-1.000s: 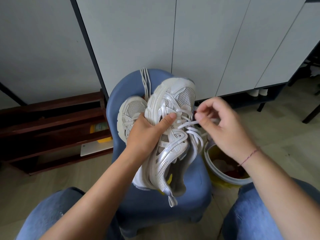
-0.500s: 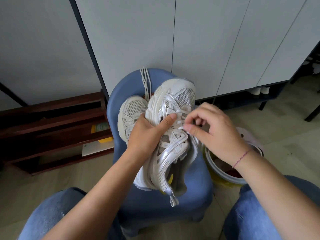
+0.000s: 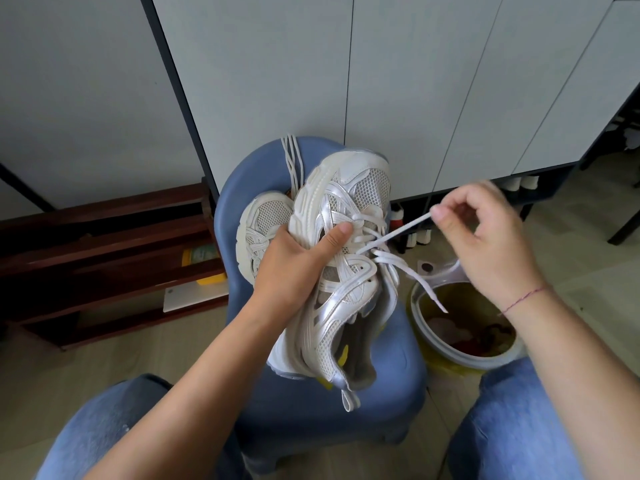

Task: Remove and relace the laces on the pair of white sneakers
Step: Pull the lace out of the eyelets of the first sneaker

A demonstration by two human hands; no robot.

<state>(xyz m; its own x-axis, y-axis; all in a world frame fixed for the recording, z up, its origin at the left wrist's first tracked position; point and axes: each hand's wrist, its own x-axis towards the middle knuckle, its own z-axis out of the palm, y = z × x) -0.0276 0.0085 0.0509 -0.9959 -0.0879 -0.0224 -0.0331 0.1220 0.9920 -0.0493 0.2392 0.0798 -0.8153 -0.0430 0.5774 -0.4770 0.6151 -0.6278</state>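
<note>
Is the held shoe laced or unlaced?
Partly laced: the lace crosses the front eyelets of the sneaker; the right hand pinches one end, the other dangles.

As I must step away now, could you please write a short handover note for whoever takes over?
Left hand grips the held sneaker above the blue stool.
Right hand pinches its lace, drawn taut to the right.
The second sneaker lies on the stool; a loose lace hangs over the stool's back.
Done: held sneaker partly laced.
To do: finish this lace, then probably the second sneaker.
</note>
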